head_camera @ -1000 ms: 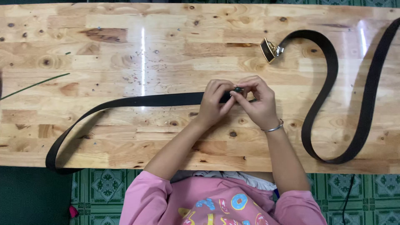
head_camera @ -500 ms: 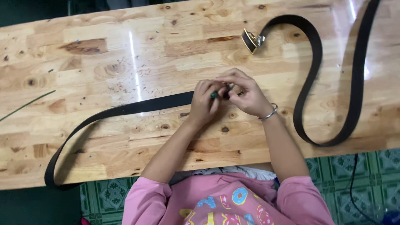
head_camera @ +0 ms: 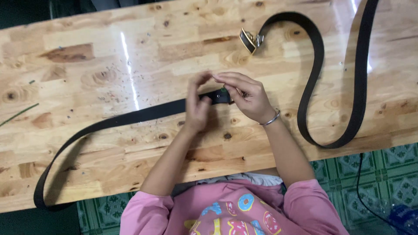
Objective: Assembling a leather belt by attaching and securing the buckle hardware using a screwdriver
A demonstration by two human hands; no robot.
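A person in a pink printed top leans over a long wooden table (head_camera: pixel 100 52) and works on the end of a black belt (head_camera: pixel 130 116) at the middle of the tabletop. The left hand (head_camera: pixel 197 104) sits over the belt just left of its end, thumb and fingers curled and slightly parted, the palm resting on or just above the strap; whether the fingertips actually pinch the strap cannot be told from this angle. The right hand (head_camera: pixel 246 95), with a thin silver bangle (head_camera: pixel 271 119) at the wrist, holds the belt's end from the right, its fingers pressed together and stretched out over the strap while the thumb sits beneath, pinching the end. A small green speck shows on the strap between the two hands. From there the belt runs left across the table, dips to the near edge and loops round at the near left corner. A second black belt (head_camera: pixel 314 78) lies to the right, well apart from the hands: its metal buckle (head_camera: pixel 250 40) rests on the far side of the table, and the strap snakes towards the near edge, turns back and runs off the far right. A thin green strip (head_camera: pixel 17 114) lies at the left edge. Green patterned floor tiles (head_camera: pixel 383 182) show beyond the near edge.
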